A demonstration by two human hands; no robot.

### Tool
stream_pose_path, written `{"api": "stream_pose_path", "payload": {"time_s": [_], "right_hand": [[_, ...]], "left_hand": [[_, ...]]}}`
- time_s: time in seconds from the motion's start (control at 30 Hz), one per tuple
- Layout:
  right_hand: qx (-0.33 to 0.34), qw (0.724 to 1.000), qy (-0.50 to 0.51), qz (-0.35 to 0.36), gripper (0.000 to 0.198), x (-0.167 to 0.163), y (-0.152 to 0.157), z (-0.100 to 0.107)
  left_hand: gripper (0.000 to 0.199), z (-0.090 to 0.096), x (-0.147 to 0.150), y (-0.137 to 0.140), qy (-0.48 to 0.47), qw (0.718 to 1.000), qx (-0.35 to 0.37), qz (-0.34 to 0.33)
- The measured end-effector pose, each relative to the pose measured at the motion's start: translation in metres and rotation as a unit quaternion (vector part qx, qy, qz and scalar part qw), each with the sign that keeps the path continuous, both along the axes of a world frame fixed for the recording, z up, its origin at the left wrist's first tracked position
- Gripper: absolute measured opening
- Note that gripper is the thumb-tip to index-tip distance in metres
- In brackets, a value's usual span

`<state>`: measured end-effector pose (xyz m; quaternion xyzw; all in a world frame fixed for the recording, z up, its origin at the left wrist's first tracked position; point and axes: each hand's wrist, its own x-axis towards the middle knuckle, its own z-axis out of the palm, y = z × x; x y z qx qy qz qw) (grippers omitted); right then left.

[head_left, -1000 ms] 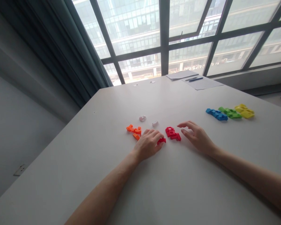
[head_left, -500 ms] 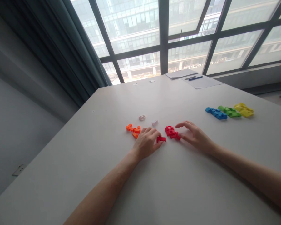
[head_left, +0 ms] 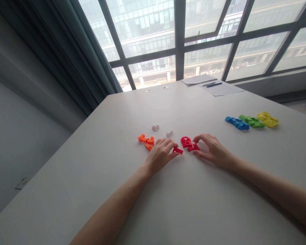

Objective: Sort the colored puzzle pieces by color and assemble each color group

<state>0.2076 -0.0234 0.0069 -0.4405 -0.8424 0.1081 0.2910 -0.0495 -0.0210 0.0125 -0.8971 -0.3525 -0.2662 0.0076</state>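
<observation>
Between the thumb and fingers of my left hand (head_left: 160, 153) is a small red plastic piece (head_left: 178, 150), its free end pointing right. Just right of it lies a cluster of red plastic pieces (head_left: 186, 142) on the table. My right hand (head_left: 214, 150) curves its thumb and index finger around a red piece (head_left: 194, 147) at the near right end of that cluster. Whether this piece is joined to the others I cannot tell. Several orange pieces (head_left: 149, 146) lie against the far left side of my left hand, which partly hides them.
Two small whitish pieces, one (head_left: 155, 127) farther left and one (head_left: 169, 133) nearer, lie beyond my left hand. Blue (head_left: 237, 123), green (head_left: 252, 121) and yellow (head_left: 268, 119) pieces sit in rows at the right. Papers (head_left: 221, 89) and a pen (head_left: 214, 84) lie at the table's far edge.
My right thumb and index finger have closed in around the end red piece, which has shifted slightly right. In my left hand the red piece has tilted, its free end lower.
</observation>
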Motion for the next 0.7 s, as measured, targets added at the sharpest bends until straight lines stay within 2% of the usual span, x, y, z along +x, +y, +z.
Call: {"api": "stream_pose_path", "payload": {"time_s": [0.13,0.37,0.7], "right_hand": [[-0.001,1.000,-0.017,-0.003,0.021,0.0026,-0.0037,0.0014],[0.035,0.999,-0.014,0.026,0.019,0.0030,-0.0069,0.0049],[0.030,0.992,-0.002,0.120,0.007,-0.0006,-0.0108,0.0071]], "left_hand": [[0.017,0.0010,-0.0001,0.0001,-0.016,1.000,-0.009,-0.017],[0.011,-0.0004,-0.0002,0.0009,-0.026,0.999,-0.028,-0.035],[0.006,0.0008,-0.0004,-0.0002,-0.021,0.998,-0.017,-0.060]]}}
